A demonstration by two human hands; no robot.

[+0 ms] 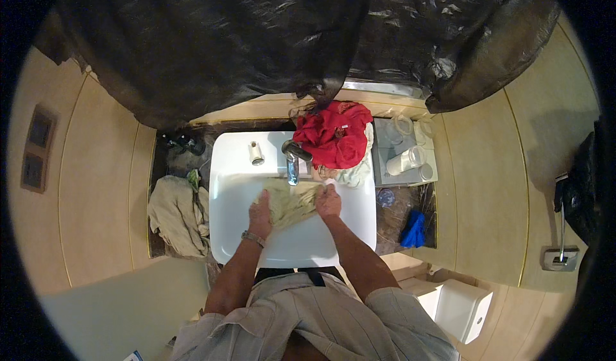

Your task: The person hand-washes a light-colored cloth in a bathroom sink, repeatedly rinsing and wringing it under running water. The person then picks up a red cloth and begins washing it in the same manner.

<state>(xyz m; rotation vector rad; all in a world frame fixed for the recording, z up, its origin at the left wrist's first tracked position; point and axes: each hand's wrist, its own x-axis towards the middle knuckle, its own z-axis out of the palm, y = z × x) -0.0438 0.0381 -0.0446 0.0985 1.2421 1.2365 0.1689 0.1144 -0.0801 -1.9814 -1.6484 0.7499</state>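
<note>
A pale greenish-beige cloth [291, 202] is stretched between my two hands over the basin of a white sink [293, 257], just below the chrome faucet [292, 166]. My left hand [260, 216] grips its left end; a metal-banded watch or bracelet is on that wrist. My right hand [329, 201] has hold of the right end. The cloth is somewhat blurred. Behind my right hand, a red cloth [337, 135] lies bunched on pale fabric [355, 175] at the sink's back right corner.
A beige cloth [178, 216] lies on the dark counter at left. A white cylindrical container [255, 154] stands on the sink's back ledge. At right are a tray [385, 180] with a white jar [404, 161] and a blue cloth [413, 230]. Dark plastic sheeting [216, 38] hangs behind.
</note>
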